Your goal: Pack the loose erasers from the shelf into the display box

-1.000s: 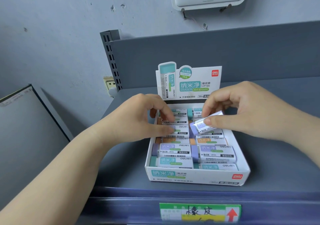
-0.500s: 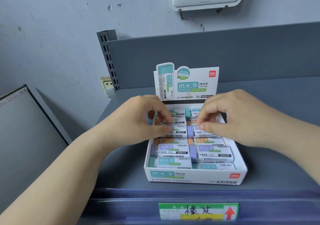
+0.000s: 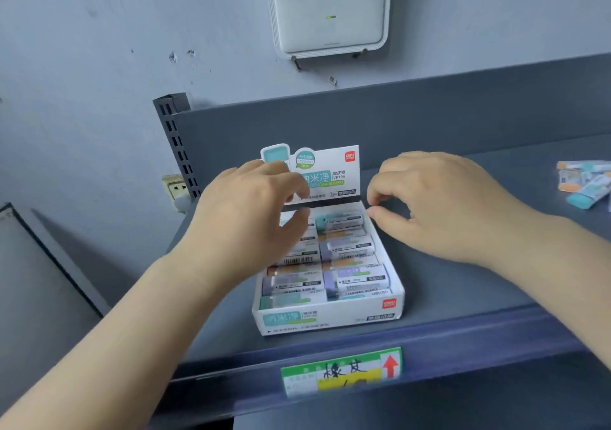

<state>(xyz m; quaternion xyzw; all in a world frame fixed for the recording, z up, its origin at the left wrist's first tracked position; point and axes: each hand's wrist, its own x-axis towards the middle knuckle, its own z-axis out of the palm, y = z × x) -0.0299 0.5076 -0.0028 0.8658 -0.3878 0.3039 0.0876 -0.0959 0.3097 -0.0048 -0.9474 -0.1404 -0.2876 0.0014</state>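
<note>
A white display box (image 3: 330, 319) stands on the grey shelf (image 3: 463, 284), with several sleeved erasers (image 3: 350, 248) packed inside in rows. Its printed back flap (image 3: 334, 175) stands upright. My left hand (image 3: 251, 218) hovers over the box's left rear part, fingers curled and spread, holding nothing that I can see. My right hand (image 3: 439, 205) is beside the box's right rear corner, thumb and forefinger close together with nothing between them. A small pile of loose erasers (image 3: 583, 183) lies on the shelf at the far right edge.
The shelf's back panel (image 3: 396, 122) rises behind the box, with a slotted upright (image 3: 175, 142) at its left. A price label (image 3: 340, 371) sits on the shelf's front rail. A white router (image 3: 330, 10) hangs on the wall above. A wall socket (image 3: 173, 186) is at the left.
My right hand has let go of the purple eraser, which now lies in the box, and has moved right, off the box. My left hand has lifted from the erasers. The view has swung right.
</note>
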